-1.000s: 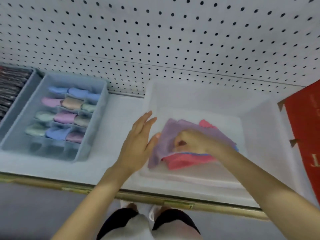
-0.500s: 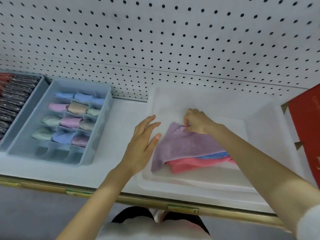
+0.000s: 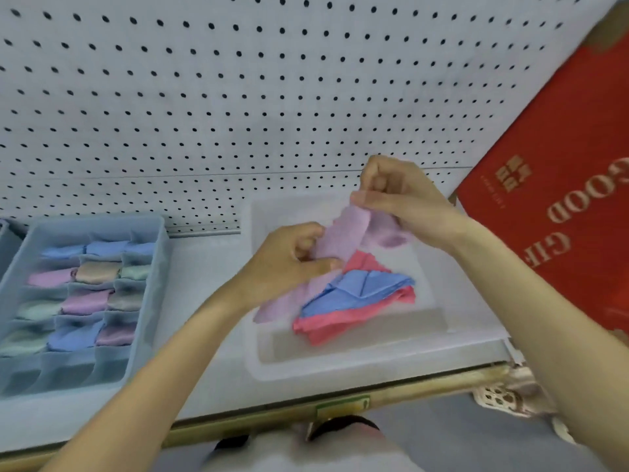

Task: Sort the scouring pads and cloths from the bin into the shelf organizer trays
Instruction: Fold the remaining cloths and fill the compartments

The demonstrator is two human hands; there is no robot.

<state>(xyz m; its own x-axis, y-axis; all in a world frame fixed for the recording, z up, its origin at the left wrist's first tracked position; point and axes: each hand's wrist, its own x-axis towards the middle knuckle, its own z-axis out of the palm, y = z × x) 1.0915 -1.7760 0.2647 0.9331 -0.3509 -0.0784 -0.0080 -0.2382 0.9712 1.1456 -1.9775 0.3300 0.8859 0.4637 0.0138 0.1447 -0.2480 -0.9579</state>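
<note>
Both grips, left hand and right hand, pinch the part-hidden lilac cloth.

My left hand is covering the middle of the purple cloth, and the cloth's tail below that hand is smearing into blur. Beneath both hands, the blue cloth is hiding most of the pink cloth. Right of my right hand, the red box is running off the frame.
</note>
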